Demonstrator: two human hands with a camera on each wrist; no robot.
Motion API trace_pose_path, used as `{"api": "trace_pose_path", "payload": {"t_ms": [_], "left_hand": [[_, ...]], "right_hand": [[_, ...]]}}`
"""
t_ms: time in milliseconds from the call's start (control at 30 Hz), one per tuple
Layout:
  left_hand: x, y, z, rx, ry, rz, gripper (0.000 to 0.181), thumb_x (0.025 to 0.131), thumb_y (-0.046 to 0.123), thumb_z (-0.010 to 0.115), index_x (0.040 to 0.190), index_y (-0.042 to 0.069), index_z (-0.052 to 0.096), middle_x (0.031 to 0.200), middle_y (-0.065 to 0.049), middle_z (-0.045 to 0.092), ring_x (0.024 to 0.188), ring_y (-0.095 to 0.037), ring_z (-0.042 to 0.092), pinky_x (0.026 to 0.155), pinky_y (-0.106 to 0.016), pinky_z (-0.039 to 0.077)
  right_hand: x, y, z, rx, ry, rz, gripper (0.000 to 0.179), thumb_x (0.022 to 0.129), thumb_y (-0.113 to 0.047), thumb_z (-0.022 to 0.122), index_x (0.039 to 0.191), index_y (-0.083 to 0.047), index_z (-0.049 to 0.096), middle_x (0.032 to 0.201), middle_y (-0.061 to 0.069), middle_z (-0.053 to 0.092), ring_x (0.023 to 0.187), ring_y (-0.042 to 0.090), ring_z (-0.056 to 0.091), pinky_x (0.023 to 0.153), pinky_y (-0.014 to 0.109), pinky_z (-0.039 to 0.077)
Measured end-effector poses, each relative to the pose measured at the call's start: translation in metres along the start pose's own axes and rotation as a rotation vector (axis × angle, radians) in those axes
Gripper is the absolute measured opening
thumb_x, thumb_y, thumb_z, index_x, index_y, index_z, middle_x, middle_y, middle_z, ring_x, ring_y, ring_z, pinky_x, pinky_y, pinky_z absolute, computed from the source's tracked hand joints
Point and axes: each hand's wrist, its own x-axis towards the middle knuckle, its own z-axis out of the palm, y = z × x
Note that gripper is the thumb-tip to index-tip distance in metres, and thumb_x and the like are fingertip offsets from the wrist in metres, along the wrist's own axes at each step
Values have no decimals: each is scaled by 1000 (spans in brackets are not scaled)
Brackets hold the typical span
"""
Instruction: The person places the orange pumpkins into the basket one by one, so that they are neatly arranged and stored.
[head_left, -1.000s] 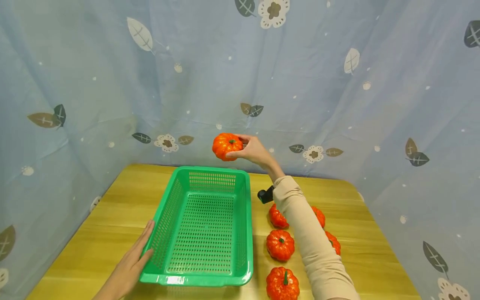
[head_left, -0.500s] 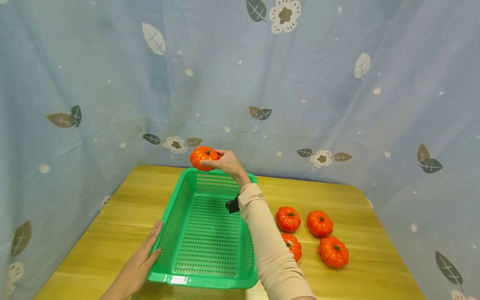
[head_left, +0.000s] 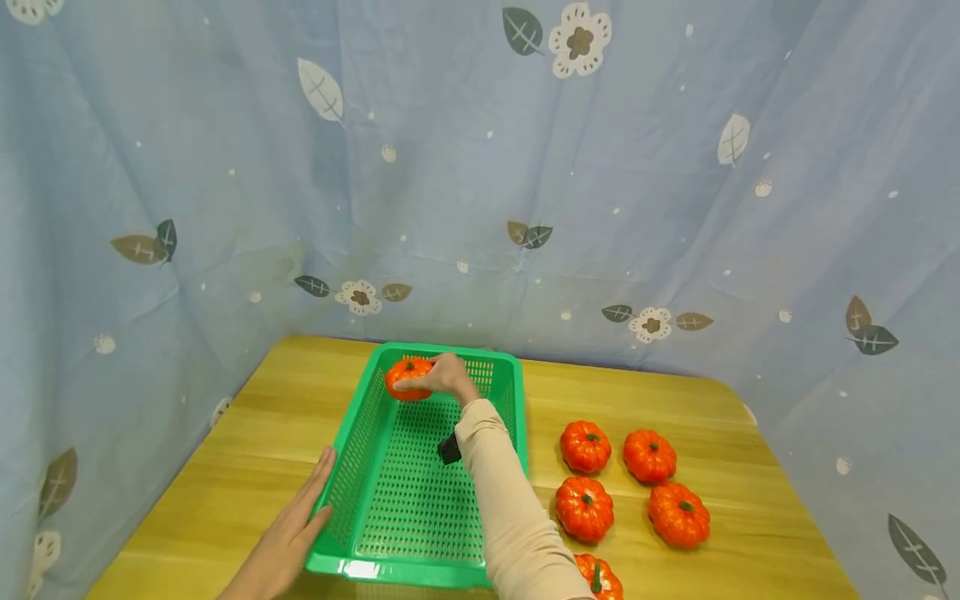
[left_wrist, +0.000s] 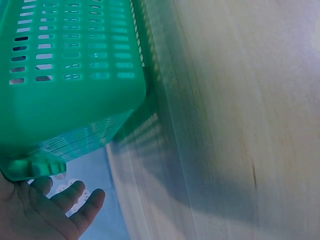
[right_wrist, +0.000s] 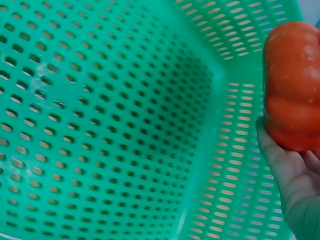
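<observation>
My right hand (head_left: 448, 375) grips a small orange pumpkin (head_left: 408, 380) with a green stem, thumb along its near side. It hangs inside the far left corner of a green plastic basket (head_left: 431, 575), above the perforated floor. In the right wrist view the pumpkin (right_wrist: 292, 85) shows close to the basket's slotted wall (right_wrist: 235, 150). My left hand (head_left: 288, 533) rests at the basket's left rim, fingers fairly straight. From the left wrist, the fingers of the left hand (left_wrist: 55, 205) extend loosely beside the rim's corner.
Several more orange pumpkins (head_left: 585, 508) sit on the wooden table (head_left: 720, 450) to the right of the basket. My right sleeve (head_left: 510, 508) crosses the basket's right rim. A blue patterned curtain (head_left: 450, 167) hangs behind and beside the table.
My right hand has carried the pumpkin left and down, from above the far rim into the basket. The left hand stays at the rim. The head view has shifted slightly.
</observation>
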Motion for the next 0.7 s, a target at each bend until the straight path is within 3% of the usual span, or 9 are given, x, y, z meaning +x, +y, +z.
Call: {"api": "trace_pose_path", "payload": {"t_ms": [133,233,333,433,533,700], "left_hand": [[-2,-1,-1,-42,-36,-56,59,104,18,41,155,15,12,159,-11,10,136,8,4,95,2,3],[-4,-4,-1,-59,-34,-51,60,103,17,43,155,15,13,159,-14,11,134,13,3,95,1,3],[-5,-6,1,-58,-20,-27,61,102,14,44,155,13,14,158,-11,11,131,19,1,94,2,4],[-5,-8,3,-52,-10,7,61,101,11,45,154,9,15,157,-6,10,131,19,2,94,4,6],[-4,-8,4,-48,-8,22,61,101,10,46,154,7,16,156,-3,9,132,19,2,95,4,6],[-1,-5,3,-37,3,34,61,101,11,46,154,8,17,157,-4,10,134,17,3,96,3,7]], "right_hand": [[3,7,15,-76,-2,41,65,63,-48,87,58,-15,31,55,-5,23,49,9,21,44,23,24],[1,11,26,-85,1,43,54,64,-46,87,63,-12,45,56,-4,32,49,9,29,44,22,28],[-1,17,34,-78,9,37,53,65,-44,87,86,-1,64,58,-2,41,51,10,32,50,23,35],[-1,24,38,-51,14,62,63,64,-42,88,102,4,66,64,1,50,54,11,38,56,25,44],[-1,29,40,-43,21,68,69,65,-41,87,114,4,65,85,7,62,67,14,54,69,30,54],[-1,31,44,-23,28,52,77,67,-40,87,126,1,60,110,14,63,95,26,61,80,35,54]]}}
